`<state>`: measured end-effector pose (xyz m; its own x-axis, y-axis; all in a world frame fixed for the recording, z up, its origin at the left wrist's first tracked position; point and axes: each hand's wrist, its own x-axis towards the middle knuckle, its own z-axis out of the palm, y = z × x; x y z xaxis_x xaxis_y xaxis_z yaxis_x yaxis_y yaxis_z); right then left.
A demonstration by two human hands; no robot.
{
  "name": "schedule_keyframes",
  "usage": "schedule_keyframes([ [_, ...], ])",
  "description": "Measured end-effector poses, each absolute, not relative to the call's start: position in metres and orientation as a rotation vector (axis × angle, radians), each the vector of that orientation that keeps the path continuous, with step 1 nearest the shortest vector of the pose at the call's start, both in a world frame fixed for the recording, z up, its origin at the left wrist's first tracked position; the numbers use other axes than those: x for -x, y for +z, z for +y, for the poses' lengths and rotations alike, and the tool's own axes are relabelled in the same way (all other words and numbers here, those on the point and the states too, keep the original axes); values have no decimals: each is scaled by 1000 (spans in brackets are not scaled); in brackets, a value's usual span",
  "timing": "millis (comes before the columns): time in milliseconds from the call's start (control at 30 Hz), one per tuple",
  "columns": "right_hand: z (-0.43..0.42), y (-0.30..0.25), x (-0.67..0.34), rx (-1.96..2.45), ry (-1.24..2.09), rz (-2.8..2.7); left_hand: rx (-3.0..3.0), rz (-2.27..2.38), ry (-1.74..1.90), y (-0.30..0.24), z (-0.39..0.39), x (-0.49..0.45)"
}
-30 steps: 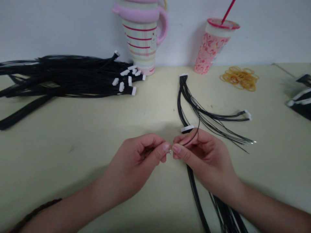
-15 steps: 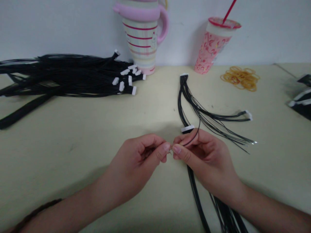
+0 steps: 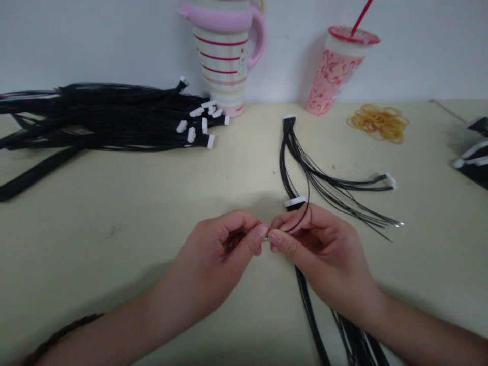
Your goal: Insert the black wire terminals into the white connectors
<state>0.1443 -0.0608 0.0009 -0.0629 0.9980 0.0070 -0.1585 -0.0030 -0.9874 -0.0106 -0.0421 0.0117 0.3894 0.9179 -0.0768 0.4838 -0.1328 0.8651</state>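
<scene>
As bright metal bit [image 3: 266, 239] shows less than before, left hand [image 3: 217, 256] pinches it, right hand [image 3: 326, 249] pinches thin black wire [image 3: 308, 192]; ends probably meeting.

We count two hands, one left hand [image 3: 219, 259] and one right hand [image 3: 326, 249], with one thin wire [image 3: 308, 193] in the right grip and one small metal piece [image 3: 266, 239] between the hands. On one surface [image 3: 236, 175] we find one jug [image 3: 224, 61], one cup [image 3: 334, 73], one straw [image 3: 361, 19] and one heap of rubber bands [image 3: 377, 123], too tangled to number. We make out about ten white plugs [image 3: 191, 135] in one cable pile [image 3: 125, 117], and three plugs [image 3: 295, 201] nearer the hands.
</scene>
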Motion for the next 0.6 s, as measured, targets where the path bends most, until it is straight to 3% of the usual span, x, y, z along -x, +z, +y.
schedule_keyframes([
  [600,-61,-1,-145,1070,1252,-1155,-1752,1215,646,13,-42,10],
])
